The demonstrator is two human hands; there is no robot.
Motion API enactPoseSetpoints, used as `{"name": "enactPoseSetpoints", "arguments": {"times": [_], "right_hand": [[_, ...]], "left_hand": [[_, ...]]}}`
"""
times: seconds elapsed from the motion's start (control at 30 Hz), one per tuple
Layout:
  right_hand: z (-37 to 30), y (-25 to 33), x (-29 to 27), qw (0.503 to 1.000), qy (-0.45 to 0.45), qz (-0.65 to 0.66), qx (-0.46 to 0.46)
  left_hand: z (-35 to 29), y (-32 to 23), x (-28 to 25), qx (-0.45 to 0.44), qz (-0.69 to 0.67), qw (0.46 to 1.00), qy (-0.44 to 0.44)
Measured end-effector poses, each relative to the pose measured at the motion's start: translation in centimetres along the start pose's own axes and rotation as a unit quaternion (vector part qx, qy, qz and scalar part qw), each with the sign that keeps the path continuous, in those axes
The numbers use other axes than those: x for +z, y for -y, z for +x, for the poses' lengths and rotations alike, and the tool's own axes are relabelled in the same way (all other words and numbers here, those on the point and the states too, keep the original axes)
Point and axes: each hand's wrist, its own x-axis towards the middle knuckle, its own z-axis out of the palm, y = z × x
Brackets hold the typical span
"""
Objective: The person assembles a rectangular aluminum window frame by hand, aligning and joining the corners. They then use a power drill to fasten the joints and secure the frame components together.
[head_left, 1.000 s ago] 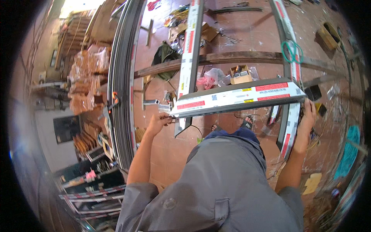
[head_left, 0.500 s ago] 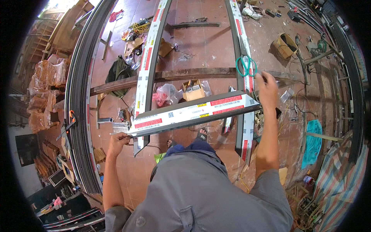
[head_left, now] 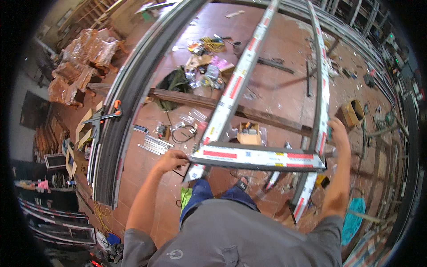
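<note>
A short frame profile [head_left: 262, 155], covered in white and red protective film with dark edges and mitred ends, lies across two long profiles. At its left end my left hand [head_left: 171, 161] is closed, with pinched fingertips at the corner. The left long profile [head_left: 235, 82] runs away under the short one. Beside the right long profile [head_left: 324, 84], my right hand [head_left: 339, 130] is closed round green-handled scissors [head_left: 329, 132]; only a bit of the green handle shows, and the hand hides the rest.
A wooden beam [head_left: 271, 119] supports the long profiles. On the left, dark profiles [head_left: 133, 98] are stacked with an orange-tipped clamp [head_left: 106, 117]. An open carton [head_left: 249, 134] stands between the long profiles, another carton [head_left: 352, 113] at right. Metal strips [head_left: 155, 145] and scattered tools lie on the floor.
The view has turned, so the profiles appear slanted. My right hand has closed over the green scissors, which lay in plain sight on the right long profile. My left hand stays at the short profile's end.
</note>
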Motion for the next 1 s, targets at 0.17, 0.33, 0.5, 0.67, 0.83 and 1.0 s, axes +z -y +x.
{"name": "enactPoseSetpoints", "arguments": {"times": [0.17, 0.33, 0.5, 0.67, 0.83, 1.0], "right_hand": [[-17.5, 4.6, 7.0, 0.949, -0.078, 0.234, -0.195], [-28.4, -6.5, 13.8, 0.792, 0.258, 0.542, -0.110], [-40.5, -3.6, 29.0, 0.964, 0.044, 0.258, 0.041], [-46.8, -4.4, 36.1, 0.955, 0.115, 0.223, 0.159], [-47.6, -3.7, 39.4, 0.970, 0.207, 0.068, 0.109], [-46.8, -3.4, 39.2, 0.961, 0.249, -0.037, 0.118]], "left_hand": [[1.1, 0.8, -1.0, 0.014, -0.068, 0.995, 0.067], [2.3, 2.9, -1.1, 0.082, -0.110, 0.987, 0.088], [2.5, 2.3, -0.5, 0.071, -0.128, 0.984, 0.099], [2.4, 1.6, -0.6, 0.075, -0.119, 0.983, 0.122], [2.5, 1.8, -0.9, 0.085, -0.132, 0.978, 0.139], [2.4, 2.4, -1.2, 0.131, -0.095, 0.979, 0.126]]}}
